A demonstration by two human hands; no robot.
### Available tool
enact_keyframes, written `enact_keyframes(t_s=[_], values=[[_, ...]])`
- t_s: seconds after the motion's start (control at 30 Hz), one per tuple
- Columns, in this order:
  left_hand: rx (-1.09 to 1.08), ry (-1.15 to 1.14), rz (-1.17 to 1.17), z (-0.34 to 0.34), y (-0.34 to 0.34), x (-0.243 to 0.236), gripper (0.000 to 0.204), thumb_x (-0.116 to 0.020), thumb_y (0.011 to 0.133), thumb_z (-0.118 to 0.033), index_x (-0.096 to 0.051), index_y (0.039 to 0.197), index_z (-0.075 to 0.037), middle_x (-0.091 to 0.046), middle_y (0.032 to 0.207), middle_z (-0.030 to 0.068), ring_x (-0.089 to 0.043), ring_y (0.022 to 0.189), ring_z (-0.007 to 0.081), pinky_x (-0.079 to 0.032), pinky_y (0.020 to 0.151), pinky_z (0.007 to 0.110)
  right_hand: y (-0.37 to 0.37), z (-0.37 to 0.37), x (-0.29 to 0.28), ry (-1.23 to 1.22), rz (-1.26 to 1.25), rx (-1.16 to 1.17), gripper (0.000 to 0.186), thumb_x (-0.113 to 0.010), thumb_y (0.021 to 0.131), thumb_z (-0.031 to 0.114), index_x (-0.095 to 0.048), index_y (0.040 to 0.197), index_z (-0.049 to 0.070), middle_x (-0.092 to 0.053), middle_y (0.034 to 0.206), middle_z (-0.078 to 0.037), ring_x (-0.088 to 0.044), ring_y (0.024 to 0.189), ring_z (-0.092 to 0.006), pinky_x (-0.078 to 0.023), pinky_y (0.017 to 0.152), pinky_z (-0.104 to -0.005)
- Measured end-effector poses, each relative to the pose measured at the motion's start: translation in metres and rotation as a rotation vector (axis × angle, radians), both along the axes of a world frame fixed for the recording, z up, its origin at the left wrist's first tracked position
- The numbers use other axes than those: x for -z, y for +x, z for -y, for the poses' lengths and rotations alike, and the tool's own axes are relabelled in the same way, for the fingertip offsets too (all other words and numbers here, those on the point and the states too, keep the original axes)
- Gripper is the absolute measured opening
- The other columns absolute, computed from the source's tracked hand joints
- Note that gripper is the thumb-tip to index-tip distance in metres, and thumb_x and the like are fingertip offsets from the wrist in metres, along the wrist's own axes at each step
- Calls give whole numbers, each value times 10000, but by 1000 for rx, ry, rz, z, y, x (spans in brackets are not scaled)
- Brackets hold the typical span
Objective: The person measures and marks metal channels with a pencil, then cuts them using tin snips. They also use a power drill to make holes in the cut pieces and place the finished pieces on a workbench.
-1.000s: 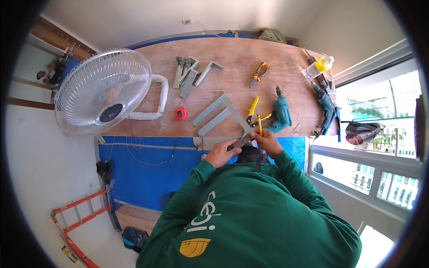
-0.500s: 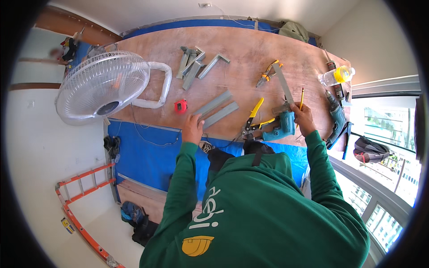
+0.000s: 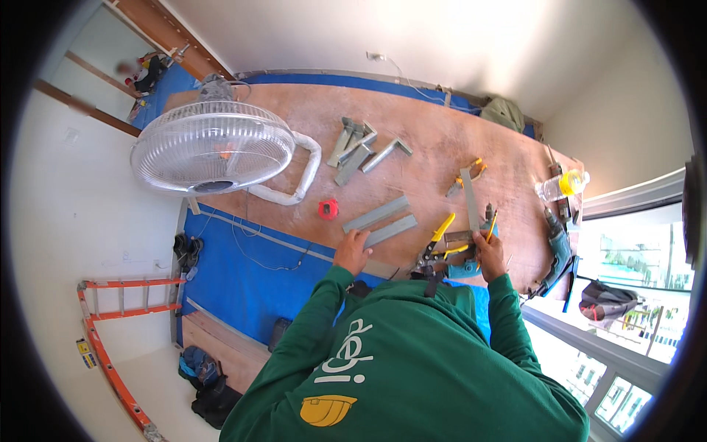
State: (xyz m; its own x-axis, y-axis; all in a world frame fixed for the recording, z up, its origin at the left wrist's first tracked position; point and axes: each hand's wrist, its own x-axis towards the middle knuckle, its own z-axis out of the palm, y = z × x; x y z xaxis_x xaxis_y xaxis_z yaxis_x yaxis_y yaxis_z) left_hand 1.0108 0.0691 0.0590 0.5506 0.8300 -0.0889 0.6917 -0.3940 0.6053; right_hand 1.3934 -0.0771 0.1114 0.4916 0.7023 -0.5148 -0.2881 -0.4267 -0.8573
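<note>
My right hand [image 3: 492, 258] is closed round a metal try square [image 3: 470, 200] and a yellow pencil [image 3: 491, 227]. The square's blade points away from me over the wooden worktop [image 3: 294, 110]. My left hand [image 3: 352, 252] has its fingers bent at the near ends of two grey metal strips [image 3: 383, 211], which lie side by side. Between my hands rest yellow-handled tin snips [image 3: 442, 230]. A teal power drill [image 3: 464, 270] lies by the right hand, partly covered. Beyond the square's tip are yellow-handled pliers [image 3: 475, 171]. A red tape measure [image 3: 328, 209] sits left of the strips.
Several bent metal pieces [image 3: 355, 158] lie farther back. A plastic-wrapped fan [image 3: 213, 151] stands at left. Toward the right edge are a water bottle [image 3: 556, 187] and another teal drill [image 3: 557, 250]. An orange ladder [image 3: 107, 353] leans at lower left; another person [image 3: 147, 74] is far off.
The view has tilted and shifted, so the worktop and its things appear lower and farther right. My right hand still holds the square and pencil; my left stays at the strips.
</note>
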Motion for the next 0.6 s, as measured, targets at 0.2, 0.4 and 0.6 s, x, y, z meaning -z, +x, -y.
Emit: enact_keyframes(t_s=[0.2,0.4,0.6], values=[[31,9,26,-6,12,-9,575,-820,849,-147,-621,1385,-80,-609,1303,204,-623,1194,416,-523,1008,514,6,-35,41,5,230,-51,261,-745,965,202,-742,1052,-45,-743,898,-70,-671,849,-172,-524,784,-353],[23,7,122,20,9,14,578,-818,844,-156,-611,1374,-57,-592,1295,218,-608,1205,425,-523,1013,504,7,-110,93,-91,507,-299,279,-764,926,236,-763,1042,-18,-750,841,-157,-697,806,-273,-546,784,-430],[16,45,86,32,-24,19,639,-799,874,-186,-567,1458,-71,-553,1336,230,-603,1205,428,-522,1030,508,1,-151,151,-92,776,-450,430,-720,922,294,-716,1223,-13,-755,1099,-303,-730,999,-481,-576,875,-543]])
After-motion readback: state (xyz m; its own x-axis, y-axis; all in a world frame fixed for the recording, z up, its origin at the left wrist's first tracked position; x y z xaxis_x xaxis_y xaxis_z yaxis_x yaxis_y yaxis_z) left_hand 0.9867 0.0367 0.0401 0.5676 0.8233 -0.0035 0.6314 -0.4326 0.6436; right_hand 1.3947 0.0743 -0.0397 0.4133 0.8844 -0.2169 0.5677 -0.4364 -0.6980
